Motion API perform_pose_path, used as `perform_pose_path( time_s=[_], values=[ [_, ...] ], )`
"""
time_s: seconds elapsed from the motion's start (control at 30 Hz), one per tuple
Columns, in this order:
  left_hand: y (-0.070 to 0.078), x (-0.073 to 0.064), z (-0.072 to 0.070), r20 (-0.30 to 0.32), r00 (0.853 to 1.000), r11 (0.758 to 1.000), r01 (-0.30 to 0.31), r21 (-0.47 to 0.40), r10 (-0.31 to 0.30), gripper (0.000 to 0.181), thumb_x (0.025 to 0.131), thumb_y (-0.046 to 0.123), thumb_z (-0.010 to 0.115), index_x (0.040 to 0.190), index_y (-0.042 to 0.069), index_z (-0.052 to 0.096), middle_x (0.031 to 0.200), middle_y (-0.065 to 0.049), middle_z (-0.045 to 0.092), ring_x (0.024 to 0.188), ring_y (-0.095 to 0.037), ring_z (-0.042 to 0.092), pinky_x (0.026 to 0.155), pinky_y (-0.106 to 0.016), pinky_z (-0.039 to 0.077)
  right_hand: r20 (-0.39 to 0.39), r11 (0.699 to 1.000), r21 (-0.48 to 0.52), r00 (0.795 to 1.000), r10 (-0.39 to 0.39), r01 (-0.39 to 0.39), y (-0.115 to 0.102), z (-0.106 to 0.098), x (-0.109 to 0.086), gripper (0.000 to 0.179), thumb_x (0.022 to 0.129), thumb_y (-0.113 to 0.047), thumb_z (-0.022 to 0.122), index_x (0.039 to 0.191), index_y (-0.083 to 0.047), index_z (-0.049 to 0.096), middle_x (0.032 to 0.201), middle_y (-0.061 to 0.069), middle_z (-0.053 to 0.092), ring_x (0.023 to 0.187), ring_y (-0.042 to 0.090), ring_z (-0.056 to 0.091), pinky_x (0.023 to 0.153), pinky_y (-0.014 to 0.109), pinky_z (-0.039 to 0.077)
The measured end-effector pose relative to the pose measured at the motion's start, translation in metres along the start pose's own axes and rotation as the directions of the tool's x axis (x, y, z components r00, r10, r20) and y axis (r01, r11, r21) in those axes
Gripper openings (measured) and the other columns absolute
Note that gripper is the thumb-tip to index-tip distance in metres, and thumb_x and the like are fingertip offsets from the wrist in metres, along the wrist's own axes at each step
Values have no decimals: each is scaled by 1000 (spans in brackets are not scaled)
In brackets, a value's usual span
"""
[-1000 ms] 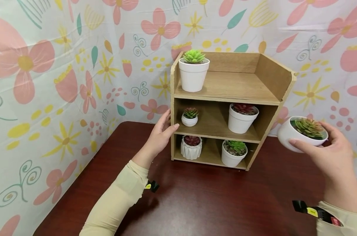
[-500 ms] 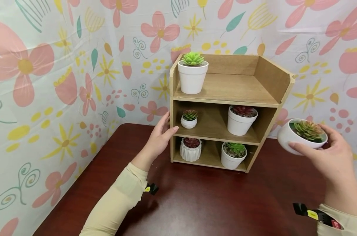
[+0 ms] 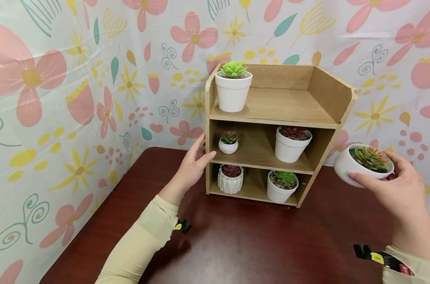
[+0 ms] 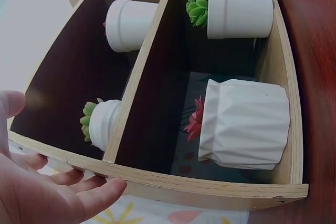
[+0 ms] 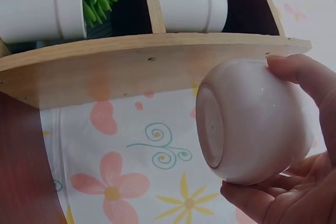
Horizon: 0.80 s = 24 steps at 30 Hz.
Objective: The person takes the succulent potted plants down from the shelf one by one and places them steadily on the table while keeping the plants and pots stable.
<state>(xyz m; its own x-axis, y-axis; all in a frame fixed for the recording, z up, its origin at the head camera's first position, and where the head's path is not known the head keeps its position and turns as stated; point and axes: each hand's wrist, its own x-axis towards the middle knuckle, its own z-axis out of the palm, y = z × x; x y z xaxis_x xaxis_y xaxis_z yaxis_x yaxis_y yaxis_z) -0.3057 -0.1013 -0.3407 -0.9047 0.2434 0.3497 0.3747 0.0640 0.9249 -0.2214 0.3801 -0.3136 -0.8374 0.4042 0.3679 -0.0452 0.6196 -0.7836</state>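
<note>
My right hand holds a round white pot with a green-and-reddish succulent, raised to the right of the wooden shelf. Thumb and fingers grip the pot at opposite sides, and it tilts slightly. My left hand rests at the shelf's left side panel, fingers straight along its outer face, thumb by the front edge. On the middle level stand a small white pot and a larger one with a dark red succulent. Below are a ridged pot and a green-planted pot.
A white pot with a bright green succulent stands at the left of the shelf's top level. The dark red-brown table carries the shelf. A flower-patterned cloth hangs behind and to the left.
</note>
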Motion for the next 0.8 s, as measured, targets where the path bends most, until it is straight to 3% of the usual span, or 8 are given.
perform_pose_path(
  time_s=[0.2,0.63,0.73,0.8],
  values=[
    [0,1,0,4,1000,1000,-14,1,14,73,103,30,59,165,30,21,170,-7,28,156,-28,32,121,-53,36,28,998,-60,999,-15,17,7,0,2,68,76,-37,92,133,-41,55,94,-27,52,71,-6,49,58,14,41],
    [1,0,2,-8,1000,1000,-24,7,24,73,103,26,59,165,27,21,170,-8,28,156,-28,31,121,-52,36,77,988,-149,997,-21,32,10,3,7,95,77,-46,90,155,-19,44,100,-24,49,81,-10,46,63,13,40],
    [0,0,2,-9,1000,1000,-21,6,21,73,103,27,60,165,27,21,170,-8,28,156,-28,31,121,-52,36,95,986,-160,995,-19,35,10,3,6,105,78,-46,89,161,-15,35,124,-4,60,87,-12,41,67,12,36],
    [0,0,1,-7,1000,1000,-18,9,18,73,103,27,59,165,27,21,170,-7,28,156,-28,31,121,-53,36,114,984,-177,993,-13,33,10,3,6,110,79,-47,88,164,-13,27,140,17,56,92,-12,38,68,12,33]
  ],
)
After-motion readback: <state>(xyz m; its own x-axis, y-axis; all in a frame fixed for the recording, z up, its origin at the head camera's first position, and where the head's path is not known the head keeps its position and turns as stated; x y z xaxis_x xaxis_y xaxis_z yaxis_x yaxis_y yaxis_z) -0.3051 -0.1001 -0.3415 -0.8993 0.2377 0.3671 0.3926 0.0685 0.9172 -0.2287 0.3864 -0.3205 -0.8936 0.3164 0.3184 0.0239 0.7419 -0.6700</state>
